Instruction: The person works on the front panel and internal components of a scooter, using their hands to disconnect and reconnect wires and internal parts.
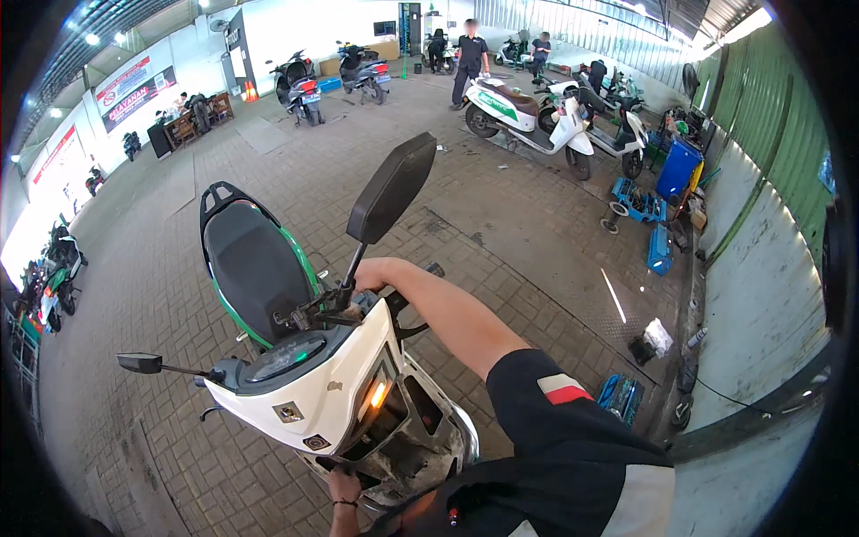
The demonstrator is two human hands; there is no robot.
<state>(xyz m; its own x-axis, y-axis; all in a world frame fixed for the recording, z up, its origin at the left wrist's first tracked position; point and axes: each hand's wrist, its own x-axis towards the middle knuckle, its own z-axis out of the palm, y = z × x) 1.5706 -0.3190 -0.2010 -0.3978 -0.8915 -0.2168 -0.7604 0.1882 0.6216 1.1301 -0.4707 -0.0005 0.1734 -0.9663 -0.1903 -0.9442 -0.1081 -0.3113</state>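
A white electric scooter (304, 403) with a green-edged black seat (255, 268) stands facing me. An orange light (378, 394) glows on its front panel, and a small green light shows on its dashboard (284, 356). My right hand (371, 273) reaches over the front and closes on the handlebar beside the black mirror (392, 188); the mirror's stem covers part of the fingers. Low on the front fairing, my left hand (344, 488), with a dark bracelet at the wrist, touches the panel's lower edge. Its fingertips are hidden there.
Parked scooters (528, 116) stand at the back right, near a standing person (470, 58). Blue toolboxes (659, 249) and a blue bin (680, 168) line the right wall. Another tool tray (619, 398) lies near my right arm. More motorbikes (61, 277) are at the far left.
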